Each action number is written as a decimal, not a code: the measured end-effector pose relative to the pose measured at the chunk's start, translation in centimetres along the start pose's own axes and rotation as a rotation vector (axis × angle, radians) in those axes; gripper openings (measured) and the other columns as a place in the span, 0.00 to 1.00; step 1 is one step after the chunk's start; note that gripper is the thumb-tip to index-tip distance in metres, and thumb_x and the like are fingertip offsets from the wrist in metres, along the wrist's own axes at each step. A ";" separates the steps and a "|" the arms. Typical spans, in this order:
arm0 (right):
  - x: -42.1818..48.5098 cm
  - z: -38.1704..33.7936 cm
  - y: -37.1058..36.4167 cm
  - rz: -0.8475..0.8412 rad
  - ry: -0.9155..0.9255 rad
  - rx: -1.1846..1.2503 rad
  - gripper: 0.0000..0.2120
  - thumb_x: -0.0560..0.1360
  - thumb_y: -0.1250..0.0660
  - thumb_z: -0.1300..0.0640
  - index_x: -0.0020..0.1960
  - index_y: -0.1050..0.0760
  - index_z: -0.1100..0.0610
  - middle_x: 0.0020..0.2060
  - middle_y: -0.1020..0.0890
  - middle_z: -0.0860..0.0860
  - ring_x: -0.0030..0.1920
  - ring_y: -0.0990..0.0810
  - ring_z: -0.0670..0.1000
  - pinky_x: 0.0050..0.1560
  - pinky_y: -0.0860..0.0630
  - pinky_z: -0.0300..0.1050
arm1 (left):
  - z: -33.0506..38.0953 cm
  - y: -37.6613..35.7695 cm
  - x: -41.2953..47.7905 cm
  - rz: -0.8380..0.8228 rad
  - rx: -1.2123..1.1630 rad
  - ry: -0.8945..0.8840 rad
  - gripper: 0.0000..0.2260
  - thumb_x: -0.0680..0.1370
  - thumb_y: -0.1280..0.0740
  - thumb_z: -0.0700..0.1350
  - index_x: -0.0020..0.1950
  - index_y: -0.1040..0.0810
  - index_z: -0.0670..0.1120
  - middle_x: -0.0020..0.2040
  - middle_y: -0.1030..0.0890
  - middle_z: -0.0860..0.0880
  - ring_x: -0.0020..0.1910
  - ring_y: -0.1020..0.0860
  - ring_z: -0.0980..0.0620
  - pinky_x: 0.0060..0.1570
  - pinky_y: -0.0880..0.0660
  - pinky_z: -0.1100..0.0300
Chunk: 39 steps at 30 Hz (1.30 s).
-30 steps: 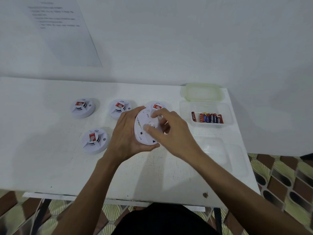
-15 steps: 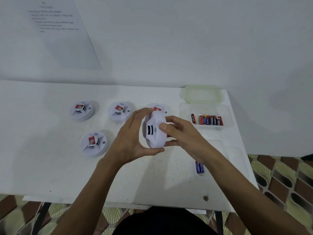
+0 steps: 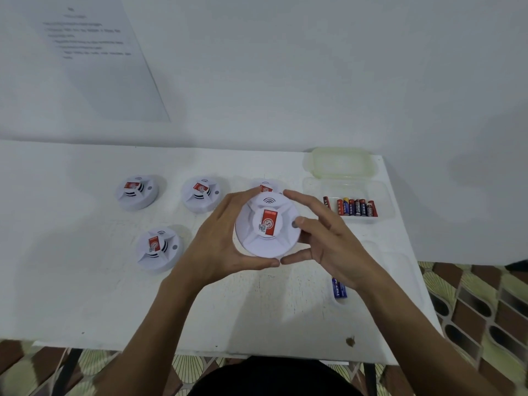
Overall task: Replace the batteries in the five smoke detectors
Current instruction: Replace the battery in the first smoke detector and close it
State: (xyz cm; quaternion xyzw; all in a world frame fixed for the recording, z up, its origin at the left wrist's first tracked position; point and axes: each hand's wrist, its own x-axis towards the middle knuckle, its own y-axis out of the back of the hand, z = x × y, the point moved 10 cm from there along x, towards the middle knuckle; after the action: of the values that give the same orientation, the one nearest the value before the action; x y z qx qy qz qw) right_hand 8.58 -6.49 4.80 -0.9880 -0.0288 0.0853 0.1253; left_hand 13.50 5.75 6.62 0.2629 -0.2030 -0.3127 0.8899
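Much white table (image 3: 85,295) stretches lower left to its front edge. At frame centre, the left hand (image 3: 220,247) and right hand (image 3: 331,247) clasp the smoke detector (image 3: 267,224) by its rim, fingers spread.

White table (image 3: 71,281) carries four smoke detectors (image 3: 158,248), battery box (image 3: 392,208), loose battery (image 3: 339,288)

A white table (image 3: 71,281) is standing against a pale wall (image 3: 314,67), with a printed sheet of paper (image 3: 114,75) hanging on it above the table's left part. A patterned tile floor (image 3: 485,310) is showing beyond the table's right edge, and a brown mark (image 3: 350,341) is sitting near its front edge.
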 end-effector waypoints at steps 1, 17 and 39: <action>-0.1 -0.2 -0.1 0.007 0.010 -0.070 0.19 0.83 0.43 0.62 0.70 0.30 0.46 0.57 0.18 0.50 0.53 0.16 0.59 0.46 0.18 0.57 | -0.2 -0.2 -0.1 -0.024 -0.031 0.002 0.30 0.68 0.42 0.74 0.68 0.48 0.73 0.66 0.48 0.81 0.65 0.47 0.80 0.61 0.50 0.83; -0.7 1.4 -0.4 0.047 0.000 -0.141 0.21 0.82 0.41 0.59 0.70 0.31 0.40 0.50 0.18 0.61 0.39 0.19 0.59 0.41 0.20 0.48 | -2.1 0.7 -0.9 -0.191 -0.111 0.123 0.40 0.65 0.22 0.54 0.71 0.41 0.64 0.62 0.28 0.66 0.56 0.24 0.55 0.49 0.23 0.65; -0.9 1.2 0.5 0.181 0.047 -0.167 0.19 0.81 0.40 0.58 0.70 0.29 0.46 0.48 0.18 0.60 0.33 0.23 0.55 0.34 0.23 0.45 | -1.3 -0.3 -0.8 -0.178 -0.225 0.136 0.41 0.66 0.23 0.51 0.72 0.42 0.62 0.65 0.30 0.66 0.60 0.26 0.56 0.51 0.23 0.63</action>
State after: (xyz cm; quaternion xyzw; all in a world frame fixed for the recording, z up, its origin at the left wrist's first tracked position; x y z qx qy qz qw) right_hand 7.49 -6.79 3.65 -0.9953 0.0567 0.0702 0.0352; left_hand 13.46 6.54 5.24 0.1991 -0.0816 -0.3927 0.8941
